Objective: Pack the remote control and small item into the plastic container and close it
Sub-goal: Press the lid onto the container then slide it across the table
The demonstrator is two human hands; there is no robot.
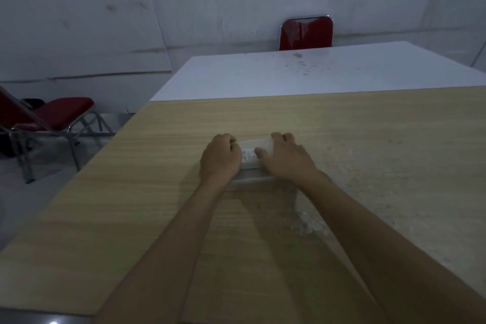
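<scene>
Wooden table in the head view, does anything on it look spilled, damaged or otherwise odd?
Yes. The wooden table has a pale, scuffed or dusty patch across its right side, with whitish flaky marks beside the right forearm. The plastic container sits straight between the left hand and right hand.

I see a dim, bluish, underexposed view. Soft shadows from both forearms fall on the worktop (131, 192) toward me. The whole picture is slightly soft, and straight lines bow near the edges beyond the worktop, from the wide lens.
</scene>
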